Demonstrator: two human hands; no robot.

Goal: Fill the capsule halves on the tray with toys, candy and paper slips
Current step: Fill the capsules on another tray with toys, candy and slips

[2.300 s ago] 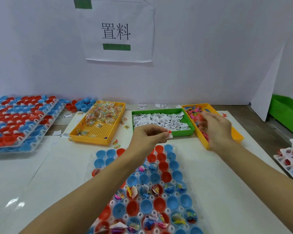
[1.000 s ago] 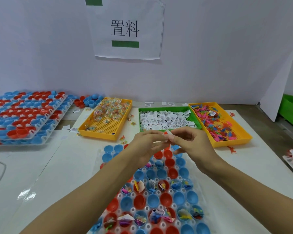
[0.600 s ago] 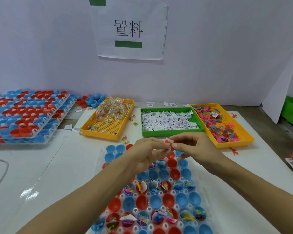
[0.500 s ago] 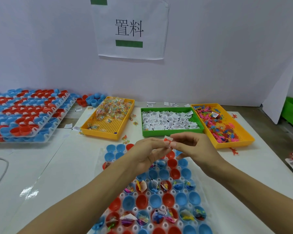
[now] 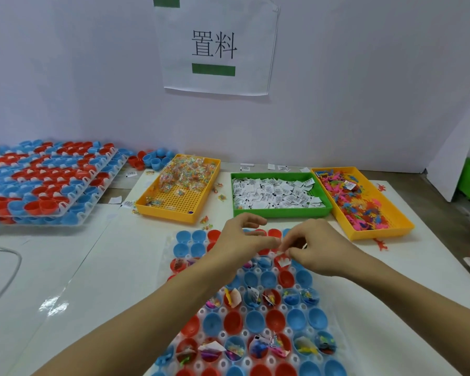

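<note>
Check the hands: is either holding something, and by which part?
The right hand pinches a white paper slip by its top edge over the capsule tray. The left hand seems to hold nothing.

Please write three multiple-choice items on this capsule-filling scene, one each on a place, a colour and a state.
1. Where does the tray of paper slips sit?
A. Between the candy tray and the toy tray
B. Left of the candy tray
C. On the stacked trays

2. What colour is the tray of paper slips?
A. Yellow
B. Green
C. Blue

3. What is the right hand doing?
A. Lying flat on the table
B. Reaching into the toy tray
C. Pinching a small paper slip over the capsule tray

Answers: A, a yellow tray flanks it on each side; B, its walls are green; C, the fingertips meet on the slip above a red half.
</note>
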